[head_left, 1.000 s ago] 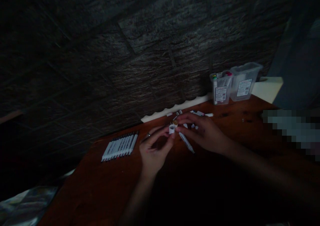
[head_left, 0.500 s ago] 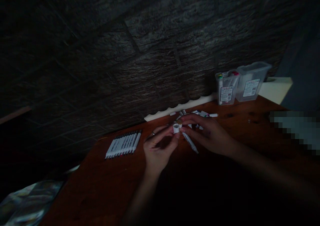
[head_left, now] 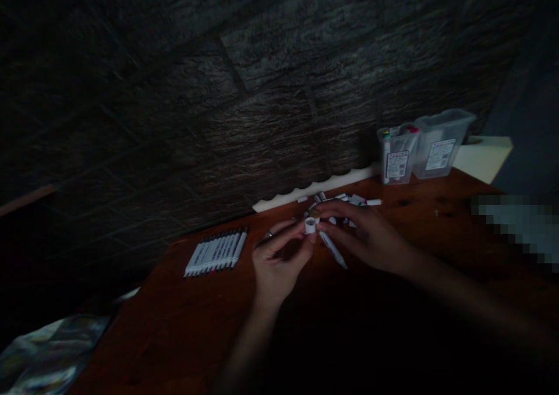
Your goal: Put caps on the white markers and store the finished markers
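Note:
My left hand (head_left: 279, 264) pinches a small white marker cap (head_left: 310, 226) between thumb and fingers, its hollow end facing up. Close against it, my right hand (head_left: 367, 235) grips a second small white cap with a brownish top (head_left: 315, 214) at the fingertips. A white marker (head_left: 332, 249) lies slanted on the table just below the right fingers. Behind the hands is a loose heap of white marker pieces (head_left: 356, 200), partly hidden by my right hand. Off to the left, several white markers (head_left: 216, 252) lie side by side in a neat row.
Two clear plastic boxes (head_left: 396, 165) with labels stand at the back right, the nearer one holding some markers. A white wavy-edged strip (head_left: 314, 188) runs along the dark stone wall (head_left: 262, 121). The wooden table (head_left: 174, 325) ends at the left, beside a shiny plastic bag (head_left: 52, 354).
Both hands keep their grips and have barely moved. The whole view has shifted very slightly.

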`<action>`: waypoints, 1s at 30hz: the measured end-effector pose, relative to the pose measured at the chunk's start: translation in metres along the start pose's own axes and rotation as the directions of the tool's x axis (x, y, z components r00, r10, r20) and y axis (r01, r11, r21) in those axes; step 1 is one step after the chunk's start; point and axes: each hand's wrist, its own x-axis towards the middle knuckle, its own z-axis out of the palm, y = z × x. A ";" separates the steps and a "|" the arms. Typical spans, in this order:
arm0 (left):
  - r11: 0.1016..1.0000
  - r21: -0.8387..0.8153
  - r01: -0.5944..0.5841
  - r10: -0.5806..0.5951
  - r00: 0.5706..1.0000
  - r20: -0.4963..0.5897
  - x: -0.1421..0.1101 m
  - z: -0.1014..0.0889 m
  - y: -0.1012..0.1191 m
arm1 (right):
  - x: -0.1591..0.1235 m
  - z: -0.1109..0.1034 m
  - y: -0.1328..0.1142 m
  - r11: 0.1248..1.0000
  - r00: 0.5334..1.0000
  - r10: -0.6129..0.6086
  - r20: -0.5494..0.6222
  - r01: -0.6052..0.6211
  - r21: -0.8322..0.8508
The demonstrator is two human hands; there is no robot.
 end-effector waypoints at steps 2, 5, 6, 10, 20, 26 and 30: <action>1.000 -0.005 0.006 -0.006 1.000 0.005 0.000 0.000 -0.001 | 0.000 0.000 0.000 1.000 1.000 0.002 0.000 -0.002 0.000; 1.000 -0.022 0.018 -0.018 1.000 0.006 -0.001 0.000 -0.002 | -0.001 -0.001 0.000 1.000 1.000 0.012 0.003 -0.012 -0.007; 0.999 -0.028 0.019 -0.019 1.000 0.006 -0.002 0.000 -0.002 | -0.001 0.000 0.000 1.000 1.000 0.011 0.002 -0.011 -0.007; 0.999 -0.030 0.014 -0.014 1.000 0.002 -0.002 0.000 -0.001 | -0.002 0.000 -0.002 1.000 1.000 0.015 -0.003 -0.015 0.023; 0.960 0.044 0.275 -0.274 0.961 -0.025 -0.004 0.002 -0.028 | 0.003 -0.015 0.048 0.881 0.969 0.243 0.049 -0.199 -0.430; 0.920 -0.006 0.392 -0.392 0.919 -0.040 -0.005 0.002 -0.045 | 0.000 -0.014 0.069 0.748 0.927 0.349 0.133 -0.191 -0.635; 0.917 0.021 0.397 -0.398 0.917 0.040 -0.007 0.003 -0.048 | 0.002 -0.012 0.070 0.698 0.936 0.337 0.104 -0.174 -0.695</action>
